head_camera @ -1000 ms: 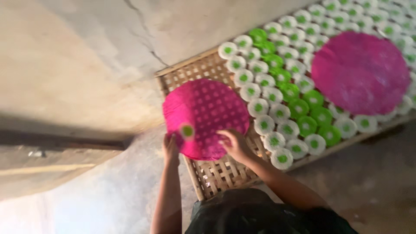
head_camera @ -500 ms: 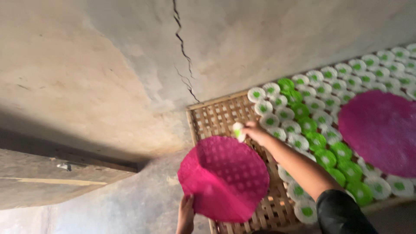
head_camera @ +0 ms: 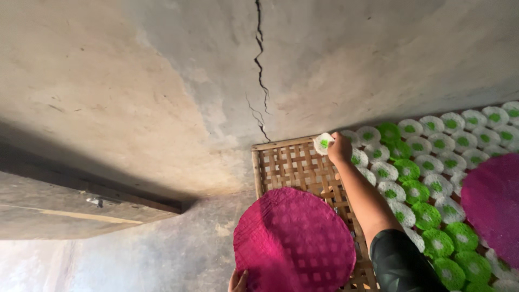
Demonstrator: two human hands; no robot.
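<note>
— What's at the lower left?

— The left hand shows only at the frame's bottom edge, fingers gripping the rim of a round pink disc, lying flat and round, with no long axis, over the woven tray.

— And further right?

— The right hand reaches to the tray's far edge, fingers pinched on a small white disc with a green centre, held flat. Rows of white and green discs fill the tray's right part. A second pink disc lies over them.
</note>
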